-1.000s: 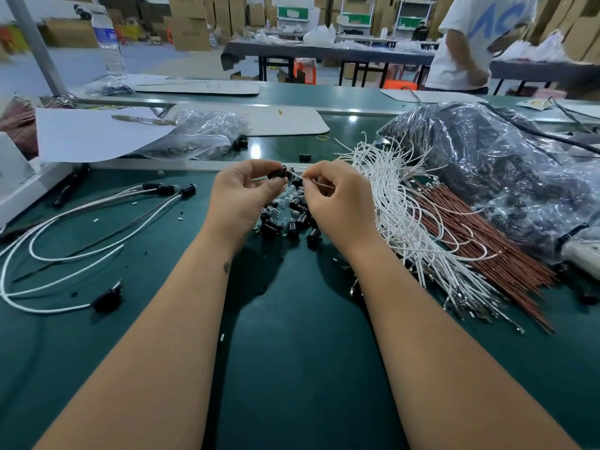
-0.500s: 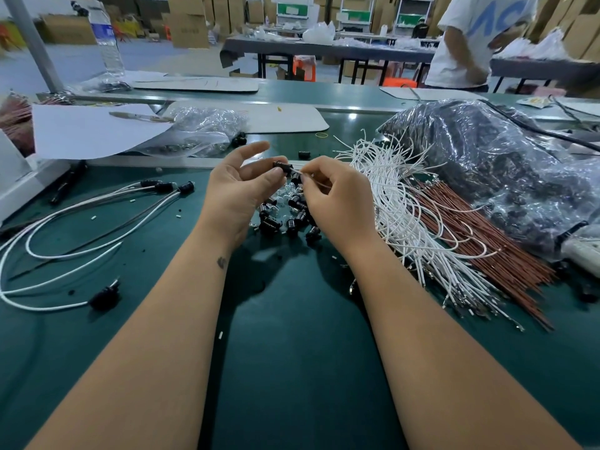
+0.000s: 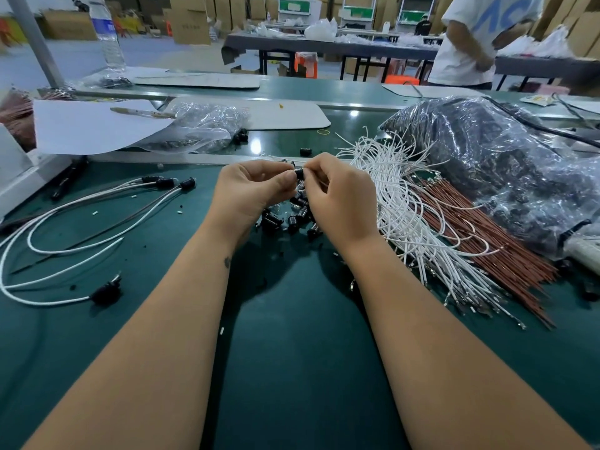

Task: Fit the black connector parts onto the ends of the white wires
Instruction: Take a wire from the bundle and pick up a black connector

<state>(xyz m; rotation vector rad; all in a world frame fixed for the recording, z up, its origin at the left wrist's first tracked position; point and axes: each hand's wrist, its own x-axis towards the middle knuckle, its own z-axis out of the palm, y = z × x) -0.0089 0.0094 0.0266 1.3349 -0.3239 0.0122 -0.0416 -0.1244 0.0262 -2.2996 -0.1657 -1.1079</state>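
Green bench [image 3: 292,352] | 2 hands [image 3: 253,193] pinch 1 black connector [image 3: 299,174]

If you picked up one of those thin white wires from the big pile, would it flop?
Probably: the thin white wires lie in loose curves, so one would likely droop. It looks light, and might snag its tangled neighbours.

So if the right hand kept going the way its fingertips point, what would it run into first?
The right hand points left, fingertips already on the black connector; just past that is the left hand, thumb pinching the same part. Depth between them is unclear.
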